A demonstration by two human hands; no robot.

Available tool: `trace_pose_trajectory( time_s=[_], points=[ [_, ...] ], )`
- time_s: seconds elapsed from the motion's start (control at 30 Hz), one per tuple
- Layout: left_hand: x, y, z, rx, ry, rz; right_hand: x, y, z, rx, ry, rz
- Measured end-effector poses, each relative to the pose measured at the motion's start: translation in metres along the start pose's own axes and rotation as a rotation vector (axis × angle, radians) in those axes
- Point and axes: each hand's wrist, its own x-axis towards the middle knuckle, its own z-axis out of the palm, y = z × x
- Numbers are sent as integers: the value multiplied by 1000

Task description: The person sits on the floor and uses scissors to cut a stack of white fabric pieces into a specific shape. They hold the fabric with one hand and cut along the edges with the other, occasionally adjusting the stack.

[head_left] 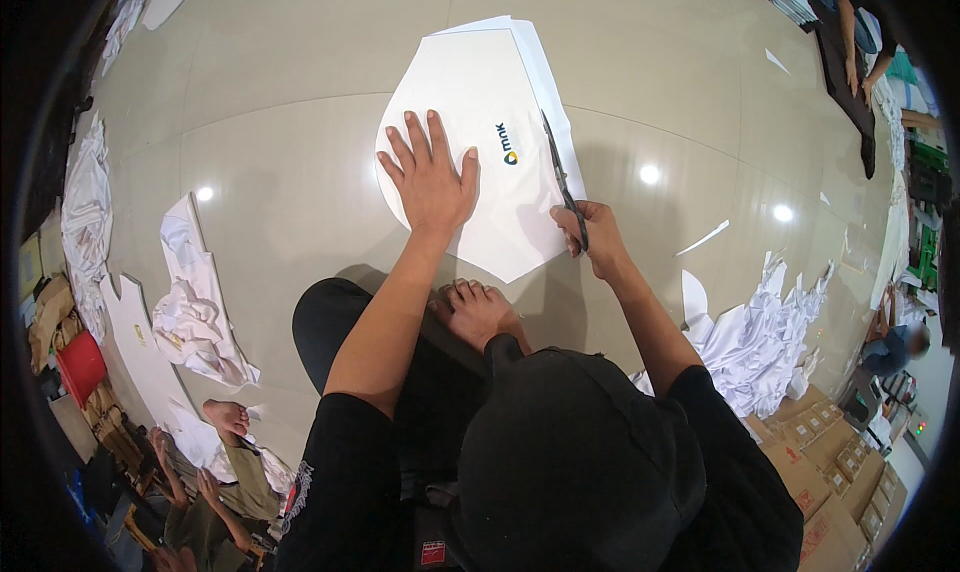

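Note:
My left hand point(428, 182) lies flat with fingers spread on a white cloth panel point(465, 72) bearing a small printed logo, on the glossy tiled floor. Beneath it, a second white piece point(545, 82) shows along the top and right side. My right hand point(598, 234) grips black scissors point(560, 177) by the handles at the panel's right side, blades pointing away from me along the upper layer's edge. My bare foot point(478, 314) is just below the panel.
White cloth pieces point(200, 312) lie at left, crumpled scraps point(750, 342) and cardboard boxes point(820, 472) at right. Other people work at lower left point(220, 502), top right point(860, 42) and far right point(890, 347). Dark cloth point(840, 102) lies near the top-right person.

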Motion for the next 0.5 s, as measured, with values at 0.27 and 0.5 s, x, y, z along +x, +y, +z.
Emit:
trace_pose_trajectory(
  time_s=[0.27, 0.5],
  points=[
    [0, 0, 1, -2, 2, 1, 0, 2, -1, -43, 5, -9],
    [0, 0, 0, -14, -2, -1, -3, 2, 0, -24, 2, 0]
  ],
)
